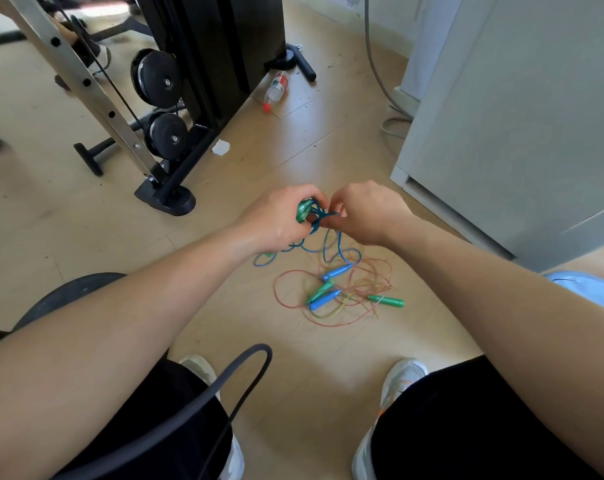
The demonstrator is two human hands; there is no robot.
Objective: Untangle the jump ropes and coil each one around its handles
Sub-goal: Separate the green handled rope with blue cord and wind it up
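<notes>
My left hand [279, 216] grips a green handle [304, 210] with blue rope wound around it. My right hand [366, 211] pinches the blue rope [328, 216] right beside that handle. More blue rope [331, 245] hangs from my hands down to the floor. Below lies a tangle of thin red and yellow rope [349, 296] with two blue handles [338, 271] [324, 299] and two green handles [321, 289] [387, 301] in it.
A black weight machine [203, 64] with pulleys stands at the upper left. A plastic bottle [277, 87] lies on the wooden floor behind. A white cabinet [515, 116] is at the right. A grey band [224, 386] loops over my left knee; my shoes [402, 379] flank bare floor.
</notes>
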